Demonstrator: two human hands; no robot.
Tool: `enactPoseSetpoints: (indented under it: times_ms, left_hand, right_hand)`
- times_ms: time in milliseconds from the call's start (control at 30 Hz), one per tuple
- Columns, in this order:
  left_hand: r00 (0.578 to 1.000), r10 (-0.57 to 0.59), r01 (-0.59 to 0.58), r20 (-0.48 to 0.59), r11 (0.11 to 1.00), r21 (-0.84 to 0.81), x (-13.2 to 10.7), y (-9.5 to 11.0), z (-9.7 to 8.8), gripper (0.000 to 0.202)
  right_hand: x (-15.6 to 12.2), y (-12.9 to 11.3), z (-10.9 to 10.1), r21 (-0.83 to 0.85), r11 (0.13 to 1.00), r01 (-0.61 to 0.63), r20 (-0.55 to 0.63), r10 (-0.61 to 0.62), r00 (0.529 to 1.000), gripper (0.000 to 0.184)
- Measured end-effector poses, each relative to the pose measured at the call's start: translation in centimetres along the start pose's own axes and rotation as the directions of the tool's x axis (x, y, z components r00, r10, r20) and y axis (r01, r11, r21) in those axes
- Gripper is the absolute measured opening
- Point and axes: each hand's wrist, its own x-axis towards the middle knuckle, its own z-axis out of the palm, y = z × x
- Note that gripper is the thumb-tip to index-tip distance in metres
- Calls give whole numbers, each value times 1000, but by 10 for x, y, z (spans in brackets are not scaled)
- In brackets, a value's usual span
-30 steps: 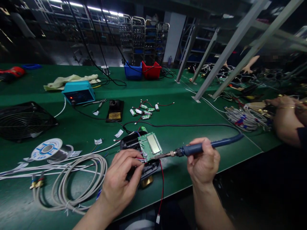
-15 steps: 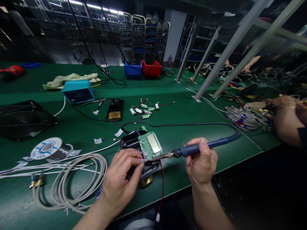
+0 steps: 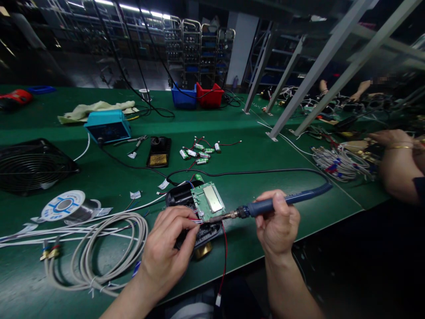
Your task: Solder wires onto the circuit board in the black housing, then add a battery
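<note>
The right hand grips a soldering iron, tip by the lower edge of the circuit board – the left hand pinches thin wires there – the board sits over a black housing

Dim overall from here. Strip lights glow white at far left; pale sheen on the table, strongest near left. Near right almost black. Left hand and right hand fairly crisp; far racks soft, murky; posts at right look stretched.
</note>
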Motion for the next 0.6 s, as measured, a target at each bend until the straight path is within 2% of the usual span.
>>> enactPoseSetpoints:
  times_ms: [200, 400, 600]
  left_hand:
    - [1000, 8, -8, -5, 1000, 9, -1, -1, 1, 15]
    - [1000, -1, 1, 3, 1000, -3, -2, -2, 0, 14]
    - [1000, -6, 6, -9, 1000, -7, -2, -2, 1, 14]
  right_hand:
    - [0, 0, 1, -10, 1000, 9, 6, -9, 1000, 41]
    - [4, -3, 4, 34, 999, 1, -96, 2, 995, 42]
    - [6, -3, 5, 46, 999, -1, -112, 6, 994, 43]
